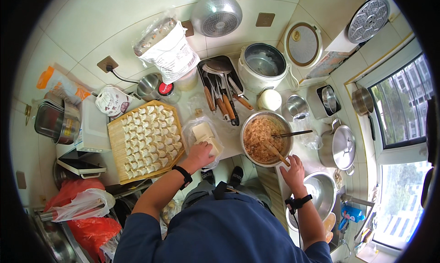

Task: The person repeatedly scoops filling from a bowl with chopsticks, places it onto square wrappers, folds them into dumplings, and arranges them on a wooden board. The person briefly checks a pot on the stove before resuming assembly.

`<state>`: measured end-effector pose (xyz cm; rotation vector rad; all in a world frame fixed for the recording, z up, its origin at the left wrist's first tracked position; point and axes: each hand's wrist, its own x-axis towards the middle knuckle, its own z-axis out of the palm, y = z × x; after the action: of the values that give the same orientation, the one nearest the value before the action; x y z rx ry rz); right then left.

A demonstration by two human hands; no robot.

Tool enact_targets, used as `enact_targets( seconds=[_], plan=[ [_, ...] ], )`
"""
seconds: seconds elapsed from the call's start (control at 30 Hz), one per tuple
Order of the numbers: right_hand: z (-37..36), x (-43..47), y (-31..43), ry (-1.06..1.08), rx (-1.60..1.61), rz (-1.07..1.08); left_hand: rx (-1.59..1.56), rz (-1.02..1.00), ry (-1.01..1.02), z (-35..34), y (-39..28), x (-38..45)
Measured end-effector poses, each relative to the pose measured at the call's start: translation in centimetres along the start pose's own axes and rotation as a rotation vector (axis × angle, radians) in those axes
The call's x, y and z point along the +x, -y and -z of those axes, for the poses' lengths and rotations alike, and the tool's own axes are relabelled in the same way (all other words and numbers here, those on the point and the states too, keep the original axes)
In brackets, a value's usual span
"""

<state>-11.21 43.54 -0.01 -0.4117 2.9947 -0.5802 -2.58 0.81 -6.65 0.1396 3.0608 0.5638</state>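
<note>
My left hand (200, 156) rests with bent fingers on the near part of a stack of square dough wrappers (203, 130), which lies in a clear plastic bag (188, 127); whether it pinches a sheet is hidden. To its left, rows of folded wontons (147, 139) cover a bamboo board (118, 153). My right hand (295, 173) is at the near right rim of a steel bowl (244, 156), fingers apart around the handle end of a wooden spatula (275, 151), not closed on it. Minced filling (261, 136) fills the bowl, and dark chopsticks (295, 133) stick out rightward.
Behind the bowl stand an open rice cooker (245, 69), a white-lidded jar (270, 99) and a tray of utensils (220, 67). A lidded steel pot (338, 148) is on the right, above a large steel basin (326, 187). A white sack (172, 56) stands at the back.
</note>
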Motion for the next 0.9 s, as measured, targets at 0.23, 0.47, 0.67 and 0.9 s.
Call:
enact_targets(
  seconds=[0.23,0.47,0.67,0.9],
  plan=[
    [-0.3,-0.3,-0.5,0.015,-0.016,0.001,-0.038,0.000,-0.136,-1.0,-2.5,2.4],
    [-0.6,-0.3,-1.4,0.045,-0.011,0.000,-0.658,0.304,-0.225,-0.6,-2.6,2.5],
    [0.3,0.7,0.8,0.134,0.062,-0.009,-1.714,0.575,-0.301,2.9,1.1,2.0],
    [-2.3,2.5,-1.1,0.060,-0.149,0.138,-2.158,0.370,-0.269,6.3,1.6,1.3]
  ],
)
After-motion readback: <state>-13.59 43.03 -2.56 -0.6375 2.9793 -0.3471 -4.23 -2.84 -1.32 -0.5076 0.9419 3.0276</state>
